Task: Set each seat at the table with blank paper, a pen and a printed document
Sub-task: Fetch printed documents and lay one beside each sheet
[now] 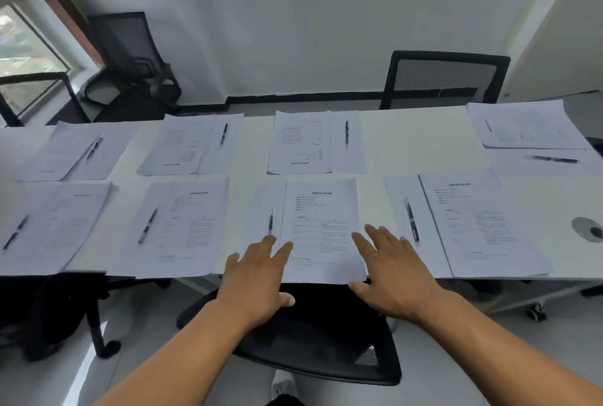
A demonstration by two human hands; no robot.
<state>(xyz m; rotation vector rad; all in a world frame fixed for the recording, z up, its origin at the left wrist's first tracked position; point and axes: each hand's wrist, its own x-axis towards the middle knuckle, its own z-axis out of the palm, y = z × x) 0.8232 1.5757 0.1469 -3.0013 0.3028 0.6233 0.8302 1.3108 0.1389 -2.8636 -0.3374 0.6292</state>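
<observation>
Risk of skewing the near-centre setting while squaring it

Both hands spread flat with fingers straight, gripping nothing: left hand (257, 270) fingertips on the left edge of the printed document (321, 226), right hand (391, 270) on its right edge, at 6 o'clock on the counter (421, 141). Document overhanging the near counter edge, so a push toward 6 o'clock could slide it off onto the black chair (313, 337) below. Pen (270, 222) just beside the left fingertips, on the blank paper (264, 210) tucked under the document; a brush could roll it. Seven other settings of paper, pen and document laid from 9 to 3 o'clock, near neighbours close enough to be nudged. Grey round insert (587, 227) at 3 o'clock, mesh chair (445, 79) at 1 o'clock, well clear
</observation>
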